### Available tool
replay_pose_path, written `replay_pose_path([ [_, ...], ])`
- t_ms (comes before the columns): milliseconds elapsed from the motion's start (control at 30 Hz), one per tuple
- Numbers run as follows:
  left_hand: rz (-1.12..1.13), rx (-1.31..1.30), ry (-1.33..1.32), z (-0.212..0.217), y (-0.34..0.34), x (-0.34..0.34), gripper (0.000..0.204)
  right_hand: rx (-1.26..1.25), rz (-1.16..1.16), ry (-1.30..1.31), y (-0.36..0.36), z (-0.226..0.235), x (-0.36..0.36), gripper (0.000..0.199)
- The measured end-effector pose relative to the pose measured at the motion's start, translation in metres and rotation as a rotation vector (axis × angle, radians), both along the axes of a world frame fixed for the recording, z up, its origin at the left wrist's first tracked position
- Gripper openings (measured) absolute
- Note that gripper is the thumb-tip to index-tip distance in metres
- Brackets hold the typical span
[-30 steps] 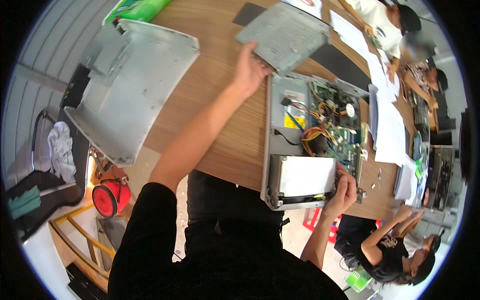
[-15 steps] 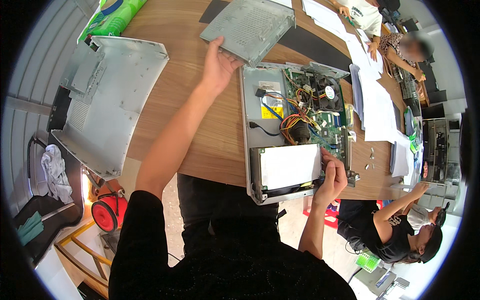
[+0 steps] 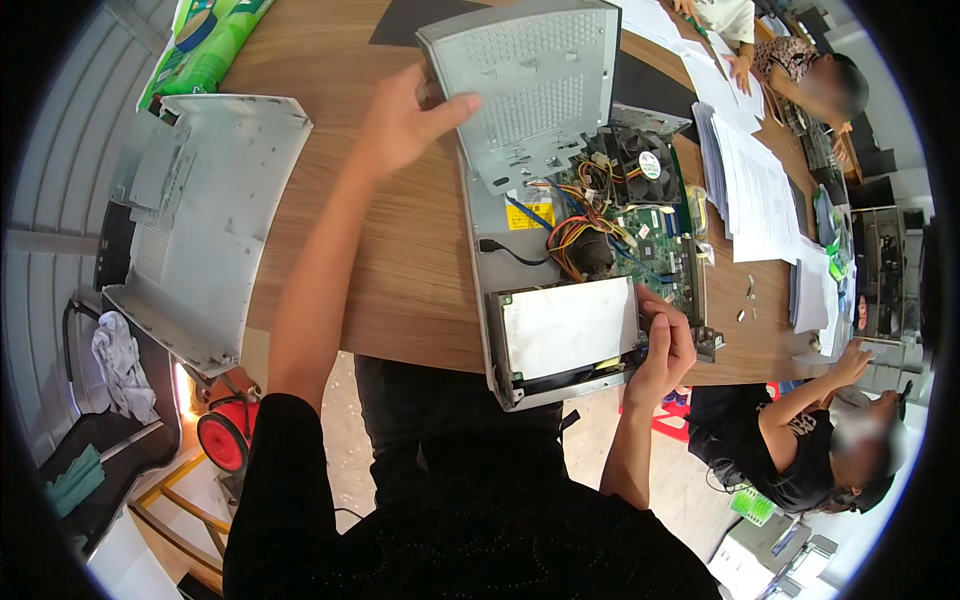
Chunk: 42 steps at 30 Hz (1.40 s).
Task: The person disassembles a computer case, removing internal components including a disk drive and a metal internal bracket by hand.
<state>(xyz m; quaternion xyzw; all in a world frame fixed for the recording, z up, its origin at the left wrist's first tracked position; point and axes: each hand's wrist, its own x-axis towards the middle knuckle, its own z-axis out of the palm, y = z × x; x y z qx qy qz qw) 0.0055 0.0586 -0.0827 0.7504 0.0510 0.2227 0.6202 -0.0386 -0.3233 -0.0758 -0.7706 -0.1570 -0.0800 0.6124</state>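
An opened desktop computer case (image 3: 483,345) lies on the table in front of me. Inside show a green circuit board (image 3: 655,250), a black fan (image 3: 640,175), bundled cables (image 3: 575,235) and a white-topped rectangular unit (image 3: 570,330) at the near end. My left hand (image 3: 405,115) grips a perforated grey metal box (image 3: 530,75) by its left edge, thumb on the face towards me and fingers behind. The box is tilted up over the far left part of the case, hiding what lies under it. My right hand (image 3: 662,350) is curled around the case's near right side, beside the white-topped unit; its fingertips are partly hidden.
A detached metal cover (image 3: 215,220) sits at the table's left edge. Green packaging (image 3: 215,55) with a roll of tape (image 3: 195,30) is at the far left. Paper stacks (image 3: 755,190) and small scraps (image 3: 750,290) lie to the right. Other people sit at the right.
My left hand has brought the metal box nearer and tipped it more upright above the case. The thumb now shows on its near face. The right hand keeps its place.
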Motion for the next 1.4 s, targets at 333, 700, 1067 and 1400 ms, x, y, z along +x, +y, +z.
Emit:
replay_pose_path([
  [333,-0.045,0.119,0.041,0.014,-0.002,-0.005,0.051,-0.001,0.002,0.026,0.001,0.005,-0.002,0.023],
  [700,-0.025,0.167,-0.015,0.008,-0.005,-0.002,0.058,0.019,0.017,0.028,0.001,0.003,-0.001,0.022],
  [1067,-0.016,0.165,-0.017,0.013,-0.009,-0.005,0.051,0.042,0.02,0.053,-0.001,0.0,-0.001,0.022],
  [1400,0.027,0.063,-0.061,0.003,-0.009,0.002,0.051,0.029,0.003,0.027,0.001,0.0,0.0,0.023],
])
